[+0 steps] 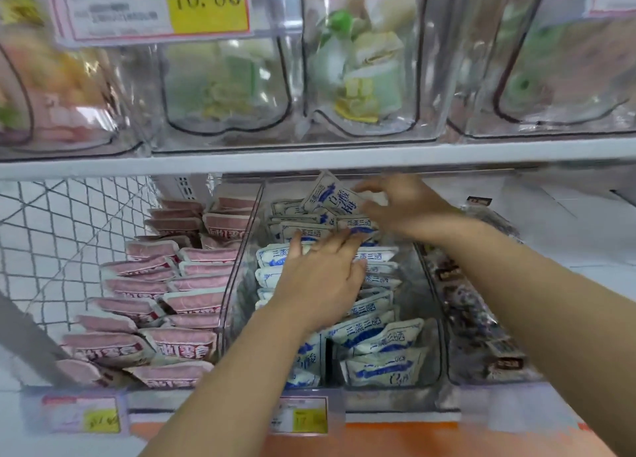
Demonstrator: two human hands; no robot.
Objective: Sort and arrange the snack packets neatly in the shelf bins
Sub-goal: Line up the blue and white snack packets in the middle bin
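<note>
Both hands are inside the clear middle bin on the lower shelf, which holds several white-and-blue snack packets. My left hand lies flat with spread fingers on the packets in the bin's middle rows. My right hand reaches to the back of the bin, its fingers touching a tilted white-and-blue packet that stands up above the others. Whether it pinches that packet is unclear because of blur. The front packets lean at uneven angles.
A bin of pink packets stands to the left, and a bin of dark-wrapped packets to the right. The upper shelf board hangs close above my right hand, bearing clear bins of green and yellow snacks. Price tags line the shelf front.
</note>
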